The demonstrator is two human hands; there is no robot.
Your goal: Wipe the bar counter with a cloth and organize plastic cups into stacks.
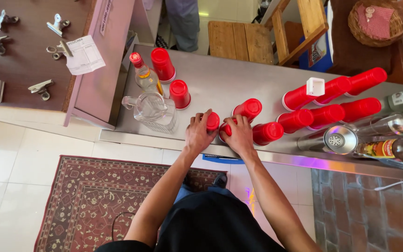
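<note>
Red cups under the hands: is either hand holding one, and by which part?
Both. The left hand wraps the side wall of one upside-down red cup. The right hand closes round the wall of another red cup, mostly hidden.

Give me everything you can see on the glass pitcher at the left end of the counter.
The glass pitcher is clear, squarish and faceted, with a handle on its left side. It looks empty, though that is hard to confirm from above. It stands upright on the steel counter near the front edge. A clear bottle with a red cap stands just behind it, and an upside-down red cup sits close on its right. The left hand is near but not touching it.
</note>
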